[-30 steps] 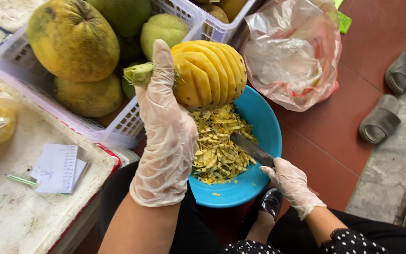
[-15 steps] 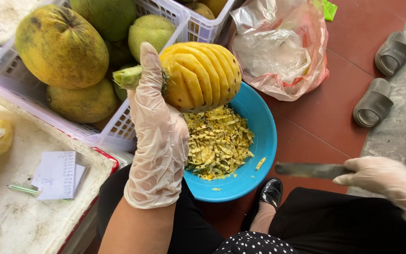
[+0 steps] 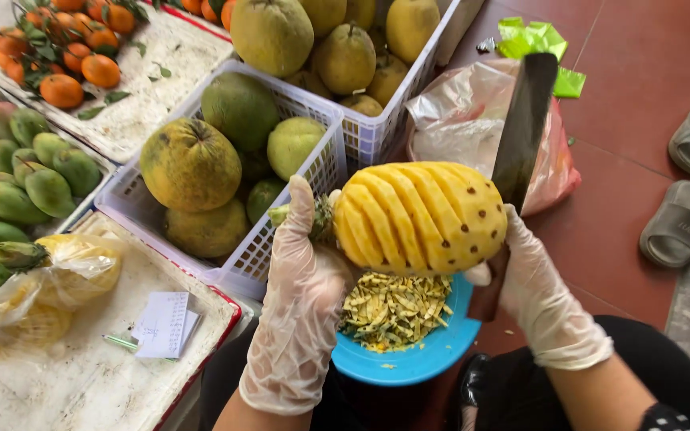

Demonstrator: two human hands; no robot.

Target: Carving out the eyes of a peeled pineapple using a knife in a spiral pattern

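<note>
Gripping peeled pineapple (image 3: 421,215), knife (image 3: 523,128) apparently touching.

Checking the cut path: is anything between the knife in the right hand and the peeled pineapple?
Nothing visible does. The knife blade stands upright right beside the far end of the pineapple, in the right hand. The left hand grips the stem end, on the opposite side from the blade. The blue bowl sits below.
</note>
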